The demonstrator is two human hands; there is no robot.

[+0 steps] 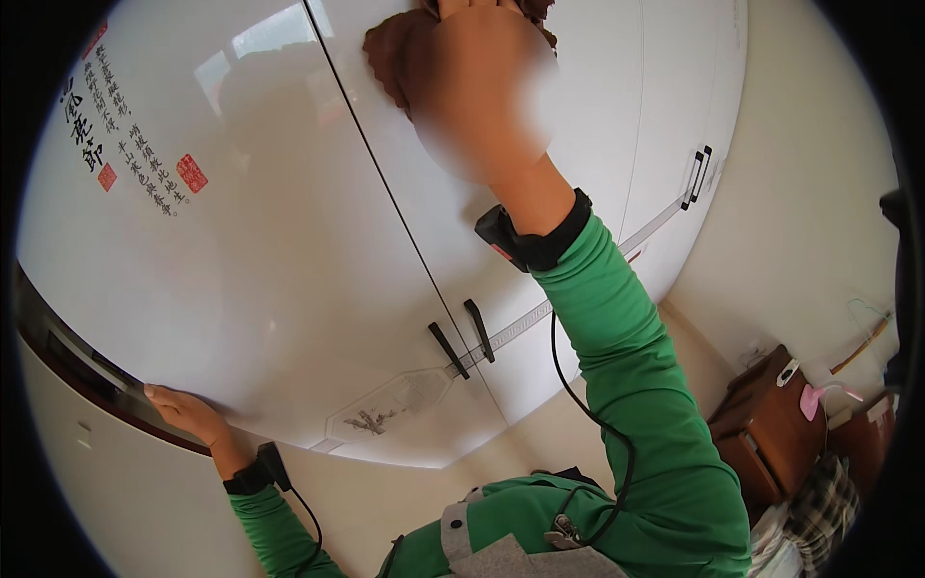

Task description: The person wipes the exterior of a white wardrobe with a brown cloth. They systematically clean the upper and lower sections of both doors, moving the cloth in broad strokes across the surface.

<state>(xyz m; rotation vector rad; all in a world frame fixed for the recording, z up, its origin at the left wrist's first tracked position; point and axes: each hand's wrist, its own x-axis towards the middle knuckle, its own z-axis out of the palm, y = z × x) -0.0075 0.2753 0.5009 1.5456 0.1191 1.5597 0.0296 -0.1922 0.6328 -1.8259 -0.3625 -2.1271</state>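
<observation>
My right hand (pixel 489 96) is raised to the top of the view, pressing a dark brown cloth (pixel 390 53) against a glossy white wardrobe door (pixel 540 260). A blur covers much of this hand, but its fingertips show lying over the cloth. Low on the left, my left hand (pixel 188 414) rests by the edge of another white door (pixel 270 250), fingers stretched out and nothing visible in them. A dark seam runs between these two doors. Black handles (pixel 449 351) stand in a pair on either side of it.
More black handles (pixel 696 178) are on the doors at the right. A brown wooden cabinet (pixel 756 424) stands by the wall at lower right, with a pink object (pixel 811 400) and checked fabric (pixel 822 506) near it. Black cables (pixel 578 395) hang from both wrist straps.
</observation>
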